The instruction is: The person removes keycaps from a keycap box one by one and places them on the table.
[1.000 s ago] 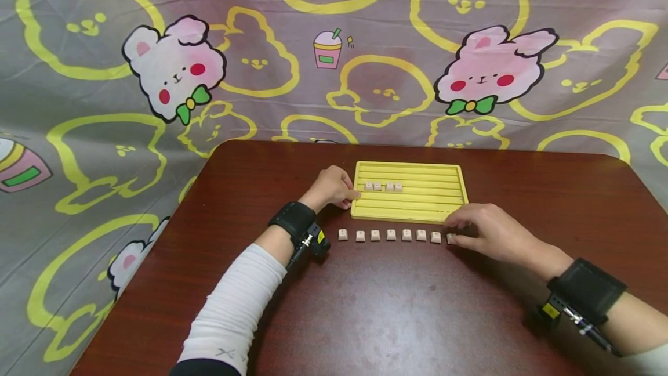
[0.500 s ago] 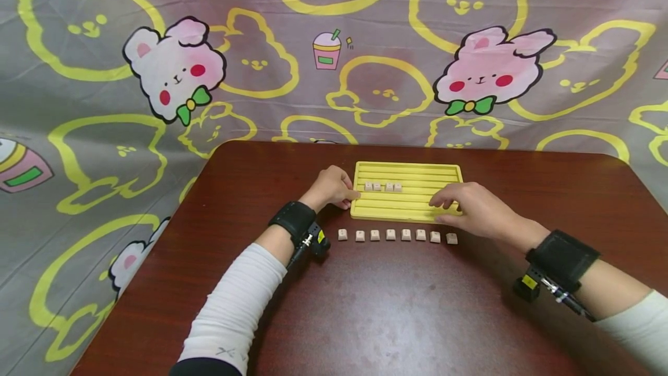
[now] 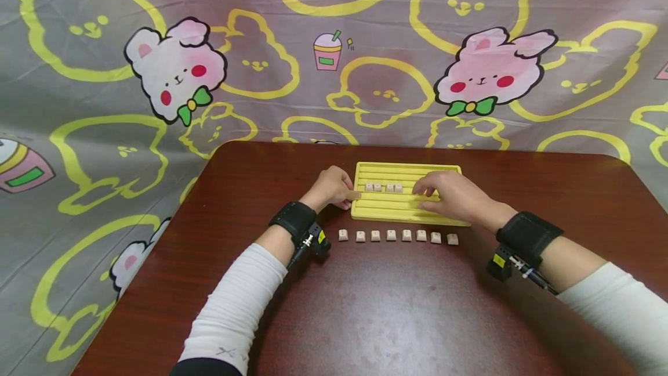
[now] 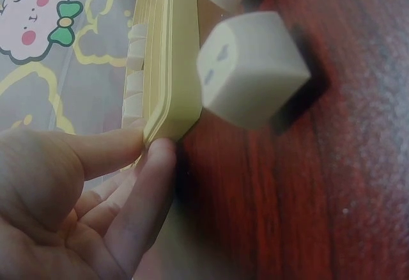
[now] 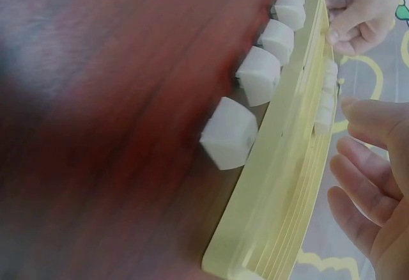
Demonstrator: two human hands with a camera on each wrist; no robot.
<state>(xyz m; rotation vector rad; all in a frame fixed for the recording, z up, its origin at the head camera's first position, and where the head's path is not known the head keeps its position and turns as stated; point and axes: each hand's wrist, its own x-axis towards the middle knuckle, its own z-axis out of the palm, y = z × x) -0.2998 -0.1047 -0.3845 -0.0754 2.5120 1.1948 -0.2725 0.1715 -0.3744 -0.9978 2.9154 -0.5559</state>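
A yellow ridged tray [image 3: 394,204] lies on the table. My left hand [image 3: 333,185] pinches its left edge, thumb on the rim and a finger against the outer side in the left wrist view. Several cream keycaps [image 3: 389,188] sit in one groove, in two pairs with a small gap. Over the tray's right part is my right hand [image 3: 453,196], its fingers loosely bent and spread with nothing between them in the right wrist view. Several more keycaps [image 3: 391,235] stand in a spaced row before the tray; one keycap [image 4: 252,69] looms close in the left wrist view, its marking blurred.
The dark reddish-brown table [image 3: 386,312] extends around the tray on all sides. Behind it hangs a cloth [image 3: 386,33] printed with rabbits and yellow outlines. A black wrist strap with a small camera [image 3: 499,263] sits on the right arm.
My right hand has left the rightmost keycap of the front row and moved up and left over the tray, toward the keycaps in the groove. The left hand stays put.
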